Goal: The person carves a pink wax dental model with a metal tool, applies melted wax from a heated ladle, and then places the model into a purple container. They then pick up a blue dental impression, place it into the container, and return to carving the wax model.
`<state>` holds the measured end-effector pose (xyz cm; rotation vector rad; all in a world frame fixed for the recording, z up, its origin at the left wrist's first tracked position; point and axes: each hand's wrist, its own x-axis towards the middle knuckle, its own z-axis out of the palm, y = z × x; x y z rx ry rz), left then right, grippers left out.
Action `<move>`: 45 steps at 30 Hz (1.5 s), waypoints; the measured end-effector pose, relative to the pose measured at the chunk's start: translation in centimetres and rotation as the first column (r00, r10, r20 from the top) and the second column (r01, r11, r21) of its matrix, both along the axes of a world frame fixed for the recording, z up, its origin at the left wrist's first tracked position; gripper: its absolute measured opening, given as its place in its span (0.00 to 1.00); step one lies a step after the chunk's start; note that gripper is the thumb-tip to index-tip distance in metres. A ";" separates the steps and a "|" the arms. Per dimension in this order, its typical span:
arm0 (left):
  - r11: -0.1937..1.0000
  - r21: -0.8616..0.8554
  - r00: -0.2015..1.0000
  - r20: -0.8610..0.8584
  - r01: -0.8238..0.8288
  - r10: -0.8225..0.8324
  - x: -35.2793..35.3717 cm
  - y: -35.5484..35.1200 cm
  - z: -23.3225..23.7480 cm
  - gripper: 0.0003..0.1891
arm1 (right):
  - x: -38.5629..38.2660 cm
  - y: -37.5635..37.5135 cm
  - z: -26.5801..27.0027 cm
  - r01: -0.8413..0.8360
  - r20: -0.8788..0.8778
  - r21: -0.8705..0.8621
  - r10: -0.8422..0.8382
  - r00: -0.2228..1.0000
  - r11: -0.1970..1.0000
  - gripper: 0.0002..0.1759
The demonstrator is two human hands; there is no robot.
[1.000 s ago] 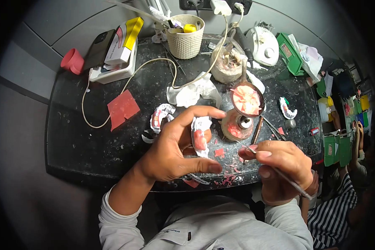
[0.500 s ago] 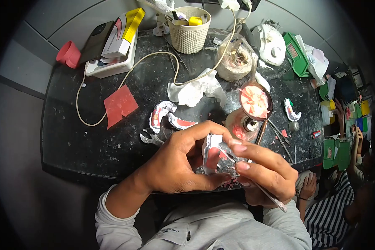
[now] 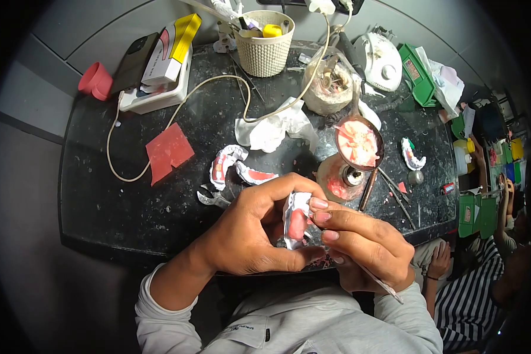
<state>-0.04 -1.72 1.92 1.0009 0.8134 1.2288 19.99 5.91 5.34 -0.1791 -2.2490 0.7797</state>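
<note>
Between the thumb and fingers of my left hand (image 3: 251, 227) is a white plaster dental cast (image 3: 289, 227) with a patch of pink wax (image 3: 298, 224) on it. My right hand (image 3: 366, 245) grips a thin metal wax carver (image 3: 383, 287), its handle slanting down to the right. The tool's tip is hidden behind my right fingertips, which are close against the cast's right side. Just beyond my hands stands a glass spirit burner (image 3: 340, 180) with pink inside. Above it is a round ladle (image 3: 358, 143) holding pale pink wax pieces.
Two dental casts (image 3: 225, 165) with pink wax lie beyond my left hand, near a pink wax sheet (image 3: 169, 153) and crumpled tissue (image 3: 271, 133). A wicker basket (image 3: 265, 56), a white box (image 3: 156, 100) and a cable stand behind. Another cast (image 3: 412, 154) lies right. Another person's hand (image 3: 439, 261) is at the right.
My right hand has shifted slightly left, bringing its fingertips closer to the cast. The carver's tip, visible before, is now covered. The whole view has shifted slightly.
</note>
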 end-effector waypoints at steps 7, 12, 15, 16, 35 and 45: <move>1.000 0.006 0.998 -0.051 -0.028 0.028 0.1 0.1 -0.2 0.31 | 0.1 0.8 -0.7 -0.030 0.013 0.105 0.028 1.000 0.994 0.14; 0.990 -0.136 0.985 -0.171 -0.045 0.021 -0.1 0.2 1.1 0.30 | 0.8 0.2 -0.6 0.177 -0.058 0.041 -0.174 0.983 0.983 0.12; 0.990 -0.130 0.978 -0.207 -0.049 0.022 -0.1 0.2 0.9 0.31 | 1.3 0.2 -0.8 0.175 -0.128 -0.008 -0.175 0.976 0.984 0.10; 0.994 -0.094 0.978 -0.206 -0.050 0.030 -0.1 0.2 0.6 0.31 | 1.4 0.2 -1.0 0.151 -0.143 -0.050 -0.157 0.977 0.987 0.10; 0.915 0.262 0.864 -0.327 -0.307 0.383 0.1 0.2 -1.9 0.34 | 1.1 0.1 -2.1 -0.076 -0.127 -0.203 0.051 0.991 0.976 0.25; 0.894 0.351 0.883 -0.272 -0.280 0.383 0.0 0.4 -2.1 0.27 | 0.8 0.4 -0.7 0.047 -0.034 -0.123 -0.051 0.998 0.991 0.18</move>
